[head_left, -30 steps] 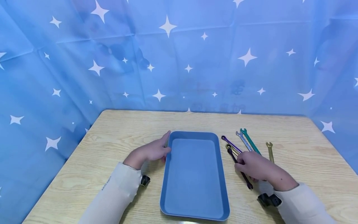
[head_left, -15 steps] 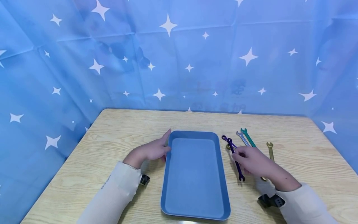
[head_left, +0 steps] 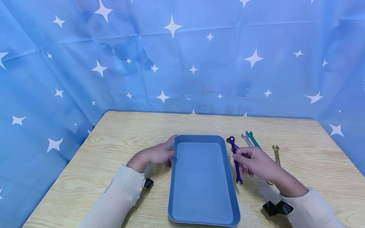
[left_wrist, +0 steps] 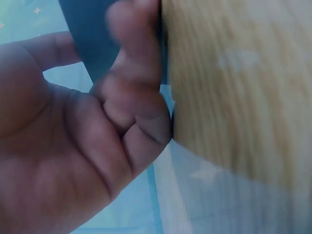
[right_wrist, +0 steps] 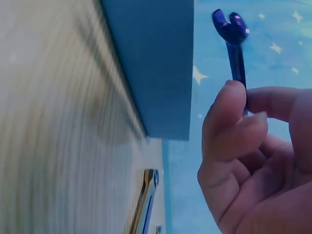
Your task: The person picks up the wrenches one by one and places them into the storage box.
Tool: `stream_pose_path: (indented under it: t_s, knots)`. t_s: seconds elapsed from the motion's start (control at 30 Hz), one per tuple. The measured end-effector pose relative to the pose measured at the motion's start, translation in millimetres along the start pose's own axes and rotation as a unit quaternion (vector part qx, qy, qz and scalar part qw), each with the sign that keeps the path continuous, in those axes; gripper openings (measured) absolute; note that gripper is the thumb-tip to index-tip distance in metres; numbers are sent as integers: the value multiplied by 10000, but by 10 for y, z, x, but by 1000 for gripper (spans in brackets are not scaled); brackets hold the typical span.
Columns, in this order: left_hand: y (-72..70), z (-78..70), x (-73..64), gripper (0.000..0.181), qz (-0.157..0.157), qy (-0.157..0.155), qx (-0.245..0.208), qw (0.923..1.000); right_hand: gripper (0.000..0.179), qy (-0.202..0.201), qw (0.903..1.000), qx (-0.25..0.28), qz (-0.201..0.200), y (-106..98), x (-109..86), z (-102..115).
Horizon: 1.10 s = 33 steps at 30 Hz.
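My right hand (head_left: 253, 161) pinches a dark purple combination wrench (head_left: 237, 167) between thumb and fingertips, just beyond the right wall of a shallow blue tray (head_left: 203, 183). The wrench's ring end points away from me, its open end toward me. In the right wrist view, the wrench's open end (right_wrist: 232, 28) stands above the fingers, higher than the tray wall (right_wrist: 153, 63). My left hand (head_left: 158, 153) grips the tray's left wall near the far corner. Its thumb reaches over the rim, and the other fingers (left_wrist: 141, 112) curl against the outside.
Right of the tray lie more wrenches: a silver one (head_left: 246, 139), a green one (head_left: 253, 139) and a gold one (head_left: 276, 154). Others are partly hidden under my right hand. A blue star-patterned curtain (head_left: 182, 63) hangs behind the wooden table (head_left: 137, 126).
My right hand has lifted the dark purple wrench off the other wrenches and brought it left toward the tray. The tray has shifted slightly right, with the left hand still on its wall.
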<state>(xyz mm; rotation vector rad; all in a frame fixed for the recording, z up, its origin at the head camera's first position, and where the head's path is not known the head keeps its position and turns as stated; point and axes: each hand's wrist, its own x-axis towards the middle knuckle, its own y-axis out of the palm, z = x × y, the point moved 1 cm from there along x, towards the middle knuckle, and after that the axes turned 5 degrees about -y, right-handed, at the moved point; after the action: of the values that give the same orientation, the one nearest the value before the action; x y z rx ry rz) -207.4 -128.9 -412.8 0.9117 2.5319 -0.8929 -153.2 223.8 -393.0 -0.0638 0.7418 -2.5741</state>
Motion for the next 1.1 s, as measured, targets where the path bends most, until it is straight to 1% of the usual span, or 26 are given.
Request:
stream_pose_path:
  t_s: [0.17, 0.33, 0.43, 0.6, 0.73, 0.87, 0.97, 1.1]
  knots:
    - [11, 2, -12, 74, 153, -111, -553, 9983, 37, -138, 9996, 247, 25, 40, -6, 70]
    - [6, 4, -19, 69, 154, -137, -546, 9983, 36, -100, 9992, 375, 111, 79, -12, 107]
    - [3, -1, -24, 68, 160, -121, -536, 9984, 37, -101, 9983, 546, 188, 98, -20, 116]
    - [2, -6, -28, 67, 155, -129, -503, 9985, 35, -222, 9960, 826, 243, 142, -29, 141]
    - [4, -5, -24, 67, 136, -162, -528, 9984, 34, -332, 9952, 880, 265, 174, -39, 167]
    - [11, -4, -15, 67, 124, -169, -564, 9982, 32, -378, 9959, 809, 137, 195, -48, 194]
    - [11, -5, -14, 66, 113, -182, -598, 9980, 31, -330, 9963, 798, -13, 214, -50, 210]
    - [3, -3, -17, 66, 112, -222, -645, 9976, 32, -223, 9954, 921, -147, 239, -46, 221]
